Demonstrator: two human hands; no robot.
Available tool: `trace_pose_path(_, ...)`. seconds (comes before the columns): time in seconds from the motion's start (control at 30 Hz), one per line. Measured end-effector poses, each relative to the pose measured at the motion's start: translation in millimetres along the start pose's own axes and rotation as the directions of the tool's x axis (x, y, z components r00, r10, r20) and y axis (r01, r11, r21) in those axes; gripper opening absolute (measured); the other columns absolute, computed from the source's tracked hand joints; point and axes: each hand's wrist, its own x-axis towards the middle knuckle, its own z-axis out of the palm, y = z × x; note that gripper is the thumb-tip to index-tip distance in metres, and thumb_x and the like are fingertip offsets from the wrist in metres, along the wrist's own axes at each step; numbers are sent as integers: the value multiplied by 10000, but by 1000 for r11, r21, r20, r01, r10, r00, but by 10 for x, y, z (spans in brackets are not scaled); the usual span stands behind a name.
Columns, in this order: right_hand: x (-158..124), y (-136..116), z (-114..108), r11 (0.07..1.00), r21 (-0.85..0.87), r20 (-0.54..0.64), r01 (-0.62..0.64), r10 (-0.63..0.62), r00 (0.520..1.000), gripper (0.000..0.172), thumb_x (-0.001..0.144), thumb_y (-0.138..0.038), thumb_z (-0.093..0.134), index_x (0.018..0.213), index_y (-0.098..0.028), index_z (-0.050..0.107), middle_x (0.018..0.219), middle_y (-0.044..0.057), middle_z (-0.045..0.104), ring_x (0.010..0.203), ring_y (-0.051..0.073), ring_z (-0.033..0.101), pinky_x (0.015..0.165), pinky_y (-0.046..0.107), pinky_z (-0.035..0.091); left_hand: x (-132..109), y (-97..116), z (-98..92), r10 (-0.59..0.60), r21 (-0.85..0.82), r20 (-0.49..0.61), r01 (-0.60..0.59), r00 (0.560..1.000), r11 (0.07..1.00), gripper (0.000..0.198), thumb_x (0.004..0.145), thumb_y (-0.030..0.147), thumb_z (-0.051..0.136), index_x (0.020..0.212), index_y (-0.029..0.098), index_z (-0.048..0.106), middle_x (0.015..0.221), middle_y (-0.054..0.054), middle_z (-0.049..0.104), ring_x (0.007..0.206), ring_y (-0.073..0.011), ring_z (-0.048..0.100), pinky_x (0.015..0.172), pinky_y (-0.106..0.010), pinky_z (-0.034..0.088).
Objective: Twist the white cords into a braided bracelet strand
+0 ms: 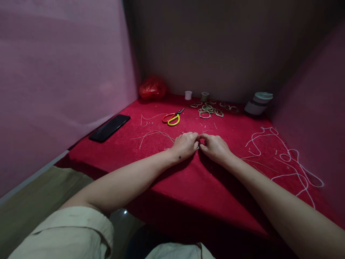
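My left hand and my right hand meet over the front middle of the red cloth, both with fingers pinched closed. Thin tan cord trails out to the left from my left hand. Similar tan cord strands lie to the right by my right wrist. A small pale bit shows between the fingertips, mostly hidden, too small to make out. Beyond the hands lie scissors with one red and one yellow handle, blades pointing away to the right.
Several braided green-and-white loops lie at the back near a white cup and a greenish cup. A red plastic bag, a black phone, a lidded jar and loose white cord surround the work area.
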Motion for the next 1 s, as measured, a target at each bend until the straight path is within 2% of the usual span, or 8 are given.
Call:
trace_pose_path(0.2,20,49,29,997,-42,16,67,-66,998,258,796,-261,446,996,-207,600,818,84,685,730,215,618,553,268,308,6,-24,27,0,-25,-38,-1,999,1000,188,809,191,416,876,158,589,850,-73,648,821,-196,607,751,-336,475)
trace_pose_path(0.47,52,105,58,996,-83,61,42,-37,997,235,811,-266,425,894,-176,626,837,117,681,728,222,614,540,271,290,-3,-26,18,-8,-33,-23,8,1000,999,185,803,186,431,884,161,596,846,-70,650,806,-182,600,744,-329,472)
trace_pose_path(0.67,37,108,25,996,-70,77,58,-53,996,224,810,-227,414,822,-162,628,811,128,681,718,216,607,555,273,298,-22,-29,23,23,-88,-84,-30,996,996,172,797,171,438,895,162,579,851,-57,643,797,-170,591,741,-317,467)
trace_pose_path(0.83,5,113,-16,995,92,58,24,-30,998,184,812,-222,428,764,-150,590,755,108,662,646,170,572,563,249,325,-70,29,-21,106,-136,-133,-124,985,983,145,797,209,469,855,165,595,827,-44,621,763,-147,573,720,-285,460)
trace_pose_path(1.0,-50,154,-32,932,361,14,34,-42,999,128,779,-200,445,684,-164,522,637,44,601,548,123,504,521,225,321,-99,74,-31,69,-89,-80,-77,994,993,171,797,251,480,818,170,629,811,-46,628,752,-162,578,699,-289,457)
